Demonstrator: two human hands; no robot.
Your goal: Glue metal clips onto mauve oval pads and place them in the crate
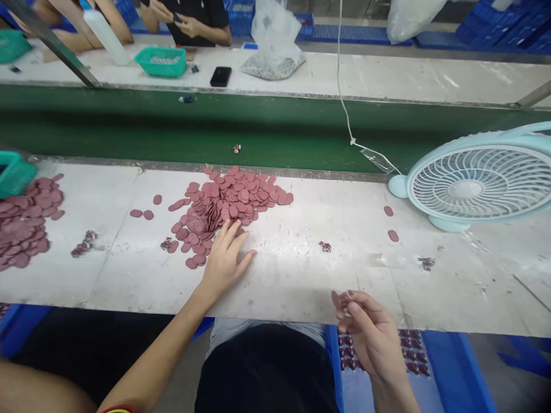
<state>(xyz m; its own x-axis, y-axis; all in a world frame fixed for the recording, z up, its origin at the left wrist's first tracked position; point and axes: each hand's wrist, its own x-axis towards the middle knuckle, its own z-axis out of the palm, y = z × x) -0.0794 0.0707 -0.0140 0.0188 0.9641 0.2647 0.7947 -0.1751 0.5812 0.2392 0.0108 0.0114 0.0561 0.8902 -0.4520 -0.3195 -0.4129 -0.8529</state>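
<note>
A heap of flat, dull-red oval pieces (247,192) lies on the white worktable. My left hand (224,258) rests at the heap's near edge, its fingers spread and their tips touching the nearest pieces. Over the table's front edge, my right hand (374,327) is closed in a pinch on a dull-red oval piece (336,299); a small shiny bit shows at the fingertips, too small to name. Beneath that hand, a blue tray (456,367) holds rows of small dark-red and metallic parts (415,353).
A light-blue fan (467,189) lies at the right, its white cable (344,103) running upward. Small metallic clusters (325,246) dot the worktable (293,287). Another oval heap (26,223) and a green basket (15,175) are left. Beyond the green belt (284,135), people work at another bench.
</note>
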